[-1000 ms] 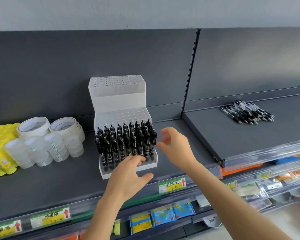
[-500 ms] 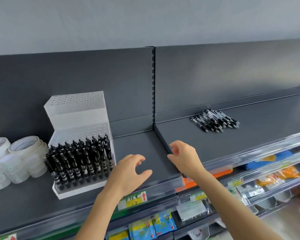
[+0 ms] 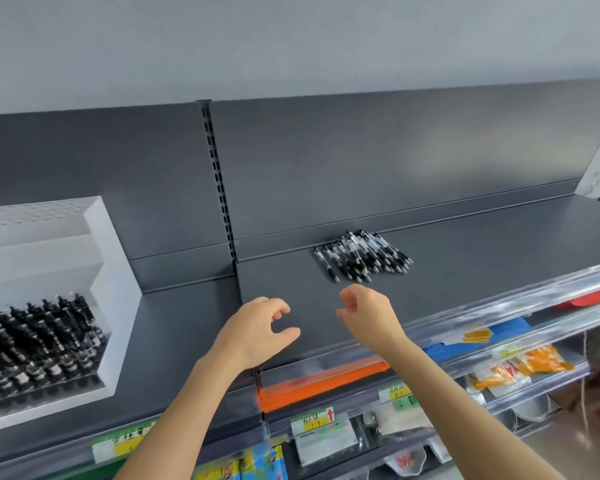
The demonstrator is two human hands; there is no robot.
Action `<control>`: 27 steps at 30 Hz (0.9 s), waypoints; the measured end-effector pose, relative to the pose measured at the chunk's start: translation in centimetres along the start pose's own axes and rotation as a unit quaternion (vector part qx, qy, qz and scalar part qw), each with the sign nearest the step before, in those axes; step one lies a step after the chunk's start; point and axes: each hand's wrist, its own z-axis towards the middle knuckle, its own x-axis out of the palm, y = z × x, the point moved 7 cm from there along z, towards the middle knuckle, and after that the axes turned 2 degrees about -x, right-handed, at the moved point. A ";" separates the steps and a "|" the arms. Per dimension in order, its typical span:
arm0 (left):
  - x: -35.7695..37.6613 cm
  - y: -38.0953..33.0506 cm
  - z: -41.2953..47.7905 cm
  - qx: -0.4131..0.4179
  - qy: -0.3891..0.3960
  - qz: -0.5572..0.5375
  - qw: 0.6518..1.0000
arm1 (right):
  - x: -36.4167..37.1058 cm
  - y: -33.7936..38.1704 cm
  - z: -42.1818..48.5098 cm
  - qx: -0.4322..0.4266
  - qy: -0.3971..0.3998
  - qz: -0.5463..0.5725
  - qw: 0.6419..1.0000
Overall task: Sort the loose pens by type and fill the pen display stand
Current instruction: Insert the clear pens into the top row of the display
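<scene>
A white stepped pen display stand (image 3: 111, 306) stands at the far left of the dark shelf, its lowest tier packed with upright black pens (image 3: 39, 341) and its upper tiers bare. A pile of loose black-and-clear pens (image 3: 361, 256) lies on the right shelf section near the back. My left hand (image 3: 257, 330) and my right hand (image 3: 368, 315) hover over the shelf between stand and pile, fingers loosely curled, holding nothing. The right hand is a short way in front of the pile.
The grey shelf (image 3: 465, 271) has a clear plastic front rail (image 3: 499, 306) with price labels. An upright slotted post (image 3: 219, 181) divides the back panels. Lower shelves hold packaged goods (image 3: 520, 368) at the right and below.
The view has swung right, so the stand has slid to the left edge and the tape rolls have left the frame. Both hands have moved from the stand toward the loose pens.
</scene>
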 end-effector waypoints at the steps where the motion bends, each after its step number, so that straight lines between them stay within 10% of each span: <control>1: 0.5 -0.5 0.8 0.002 0.005 0.000 1.000 | -0.5 -0.8 0.3 0.003 -0.003 0.001 1.000; 27: 7.4 -4.3 23.7 -0.192 -0.029 -0.020 0.981 | -7.5 -14.7 20.6 0.069 0.012 -0.091 0.993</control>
